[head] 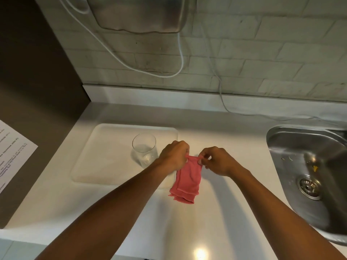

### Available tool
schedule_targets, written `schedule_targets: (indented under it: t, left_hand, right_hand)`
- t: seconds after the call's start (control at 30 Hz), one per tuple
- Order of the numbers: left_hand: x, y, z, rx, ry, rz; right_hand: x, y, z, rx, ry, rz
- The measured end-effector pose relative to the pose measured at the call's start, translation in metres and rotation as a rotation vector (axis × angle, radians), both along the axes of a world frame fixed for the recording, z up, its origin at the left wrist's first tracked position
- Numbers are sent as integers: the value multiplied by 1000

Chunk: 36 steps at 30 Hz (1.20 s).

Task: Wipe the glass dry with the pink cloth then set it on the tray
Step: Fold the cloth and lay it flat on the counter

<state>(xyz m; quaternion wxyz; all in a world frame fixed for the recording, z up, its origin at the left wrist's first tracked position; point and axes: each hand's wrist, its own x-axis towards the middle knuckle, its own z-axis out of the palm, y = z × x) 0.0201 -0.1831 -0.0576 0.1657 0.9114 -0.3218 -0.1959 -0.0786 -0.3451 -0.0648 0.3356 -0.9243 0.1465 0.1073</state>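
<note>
A clear glass (144, 150) stands upright on the right part of the white tray (105, 156). Just right of it, both hands hold the pink cloth (187, 182) by its top edge. My left hand (173, 156) pinches the left corner and my right hand (216, 160) pinches the right corner. The cloth is folded and hangs down from the fingers, its lower end over the tray's right front corner and the counter. Neither hand touches the glass.
A steel sink (309, 175) with a drain lies at the right. White cables (221, 94) run down the tiled wall onto the counter. A dark side panel with a printed sheet (13, 152) stands at the left. A metal appliance (139, 14) hangs above.
</note>
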Motion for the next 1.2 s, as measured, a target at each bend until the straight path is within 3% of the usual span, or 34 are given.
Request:
schedule_targets:
  t: [0.33,0.5,0.6,0.67,0.8,0.97,1.2]
  left_hand:
    - [34,-21,-29,-16,3,74]
    - [37,-28,-37,44,-138,71]
    - [32,-29,-41,131,-323,14]
    - [21,-26,-43,113,-427,-18]
    - [-10,-11,-60,-1,-435,-143]
    - [-32,10,-88,157,-423,-243]
    - [-40,16,-84,130,-311,-204]
  right_hand:
    - [48,-14,-23,-90,88,-73]
    - [59,-15,-28,-78,90,-176]
    - [55,-10,-35,-86,22,-224]
    - [45,-2,-39,-128,-123,-192]
    - [10,23,-50,-285,-308,-29]
    - [-17,39,-82,-629,-13,245]
    - [-17,40,-87,-572,-36,188]
